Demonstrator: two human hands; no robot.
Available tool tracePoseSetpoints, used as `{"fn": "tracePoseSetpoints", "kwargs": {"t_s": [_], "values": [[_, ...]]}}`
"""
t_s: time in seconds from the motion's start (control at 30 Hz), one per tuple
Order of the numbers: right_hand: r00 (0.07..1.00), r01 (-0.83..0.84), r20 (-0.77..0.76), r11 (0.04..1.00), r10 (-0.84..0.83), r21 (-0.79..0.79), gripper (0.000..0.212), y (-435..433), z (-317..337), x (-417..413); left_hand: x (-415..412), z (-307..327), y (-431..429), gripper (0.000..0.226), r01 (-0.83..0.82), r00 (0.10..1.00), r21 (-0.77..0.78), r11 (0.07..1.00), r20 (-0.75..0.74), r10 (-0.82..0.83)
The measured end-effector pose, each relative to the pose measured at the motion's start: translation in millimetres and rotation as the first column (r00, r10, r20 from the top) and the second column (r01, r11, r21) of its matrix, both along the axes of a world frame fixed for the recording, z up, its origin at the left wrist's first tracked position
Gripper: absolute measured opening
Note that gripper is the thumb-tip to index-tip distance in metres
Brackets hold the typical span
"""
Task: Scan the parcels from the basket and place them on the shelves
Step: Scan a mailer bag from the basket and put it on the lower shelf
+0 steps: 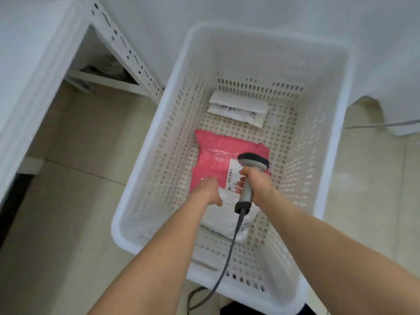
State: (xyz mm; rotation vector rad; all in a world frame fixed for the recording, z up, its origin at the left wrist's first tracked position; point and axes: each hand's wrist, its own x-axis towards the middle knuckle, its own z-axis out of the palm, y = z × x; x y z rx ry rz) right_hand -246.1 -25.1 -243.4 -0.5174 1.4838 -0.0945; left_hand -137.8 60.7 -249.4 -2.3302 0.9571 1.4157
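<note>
A white perforated basket (pixel 261 37) is seen from above, set on a pale tiled floor (pixel 68 201) beside a white metal shelf (pixel 34 53) at the left, whose slotted post (pixel 127 53) runs down toward the basket's far left corner. Three parcels are seen on the basket's bottom. A pink parcel (pixel 216 153) lies near the middle, with a white label (pixel 234 176) on its right part. A white parcel (pixel 238 108) lies at the far end, apart from the pink one. A pale plastic bag (pixel 218 214) lies at the near side, with its far edge touching or overlapping the pink parcel. A grey scanner (pixel 246 194) is gripped in the right hand (pixel 259 183), with the fingers wrapped round its handle and its dark head held just over the label. Its dark cable (pixel 227 258) is led back over the basket's near wall to the floor. The left hand (pixel 208 189) is reached down to the near left edge of the pink parcel, where the bag meets it. Its fingertips are hidden, so whether something is pinched or only touched cannot be told.
</note>
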Motion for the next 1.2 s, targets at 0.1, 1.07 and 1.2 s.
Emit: {"fn": "tracePoseSetpoints", "kwargs": {"t_s": [0.1, 1.07, 1.2], "values": [[1.000, -0.010, -0.002, 0.999, 0.010, 0.051, 0.005, 4.1, -45.7, 4.0, -1.9, -53.0, -0.1, 0.104, 0.173, 0.984, 0.083, 0.981, 0.031, -0.176], [0.989, -0.109, 0.102, 0.994, 0.110, -0.013, 0.011, 2.0, 177.8, 61.2, 52.9, 202.6, -21.0, 0.019, -0.145, 0.959, -0.320, 0.936, 0.187, 0.213], [0.986, -0.076, 0.142, 0.995, 0.085, -0.064, 0.018, 3.7, 268.2, 76.7, 65.6, 299.2, -17.7, 0.018, -0.116, 0.951, -0.383, 0.916, 0.225, 0.214]]}}
